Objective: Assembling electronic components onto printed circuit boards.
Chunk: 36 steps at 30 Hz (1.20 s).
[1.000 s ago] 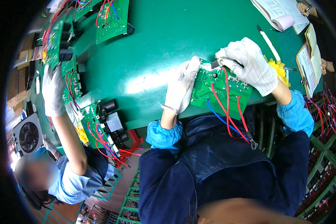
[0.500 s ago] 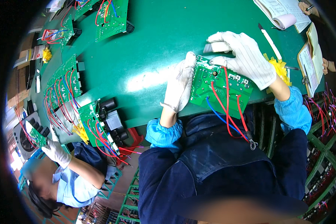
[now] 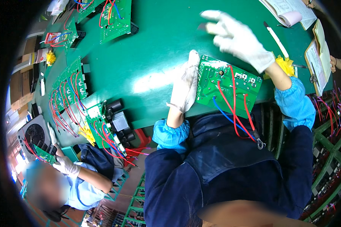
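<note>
A green circuit board [image 3: 227, 85] is tilted up at the near edge of the table, solder side toward me. Red and blue wires [image 3: 235, 109] hang from it over my dark apron, and a ring terminal [image 3: 260, 143] ends the bundle. My gloved left hand [image 3: 185, 81] is closed on the board's left edge, thumb at its upper corner. Above and beyond the board, my gloved right hand [image 3: 236, 38] is raised, apart from it. It grips what looks like a small flat brush [image 3: 214, 28] with a pale handle and dark tip, blurred by motion.
Several wired circuit boards [image 3: 69, 85] lie along the left. A white stick with a dark tip [image 3: 276, 39], yellow ribbon-like material [image 3: 286, 67] and a clipboard [image 3: 315, 68] are at right. A co-worker [image 3: 79, 178] at lower left handles another board. Green racks [image 3: 329, 145] flank me.
My right hand has lifted up and away from the board with the brush. My left hand keeps its hold on the board. The co-worker has moved the other board lower.
</note>
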Motion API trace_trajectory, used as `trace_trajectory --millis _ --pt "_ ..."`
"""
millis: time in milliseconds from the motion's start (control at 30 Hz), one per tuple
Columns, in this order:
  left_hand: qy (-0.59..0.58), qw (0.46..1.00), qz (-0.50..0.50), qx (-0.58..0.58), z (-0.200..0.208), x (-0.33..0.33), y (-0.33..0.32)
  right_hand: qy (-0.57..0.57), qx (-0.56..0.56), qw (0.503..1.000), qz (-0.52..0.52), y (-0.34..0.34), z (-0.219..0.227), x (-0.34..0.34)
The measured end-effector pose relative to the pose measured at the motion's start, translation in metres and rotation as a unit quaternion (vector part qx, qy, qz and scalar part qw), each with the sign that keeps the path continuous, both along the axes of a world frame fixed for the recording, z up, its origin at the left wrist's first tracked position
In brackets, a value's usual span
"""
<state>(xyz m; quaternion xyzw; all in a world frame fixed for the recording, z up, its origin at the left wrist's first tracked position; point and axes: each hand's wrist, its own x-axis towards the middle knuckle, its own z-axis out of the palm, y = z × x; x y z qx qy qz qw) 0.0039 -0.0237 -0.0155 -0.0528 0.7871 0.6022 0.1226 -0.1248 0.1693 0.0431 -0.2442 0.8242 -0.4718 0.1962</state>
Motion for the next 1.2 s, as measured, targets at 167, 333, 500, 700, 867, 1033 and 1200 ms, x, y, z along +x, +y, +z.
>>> trace_trajectory --millis 167,333,500,700,867,1033,1200 --pt "0.023 0.999 -0.020 -0.032 -0.002 0.002 -0.002 -0.006 -0.044 0.995 -0.094 0.030 0.021 0.014" --pt "0.120 0.989 0.090 -0.017 0.001 -0.005 0.009 -0.057 0.069 0.989 -0.116 0.055 0.032 0.054" --pt "0.094 0.988 0.119 0.002 0.018 -0.006 0.013 -0.127 0.036 0.983 -0.128 0.075 0.028 0.079" --pt "-0.022 0.985 0.173 0.005 0.051 -0.015 0.025 -0.023 0.114 0.993 -0.026 0.112 -0.031 0.108" --pt "0.145 0.966 0.193 0.090 0.040 -0.013 0.025 -0.218 -0.026 0.961 -0.169 0.085 -0.001 0.114" --pt "0.115 0.962 0.229 0.090 0.040 0.004 0.021 -0.151 -0.001 0.971 -0.184 0.086 -0.027 0.114" --pt "0.193 0.943 0.272 0.014 0.034 0.005 0.012 -0.153 -0.152 0.949 -0.228 0.073 -0.035 0.121"
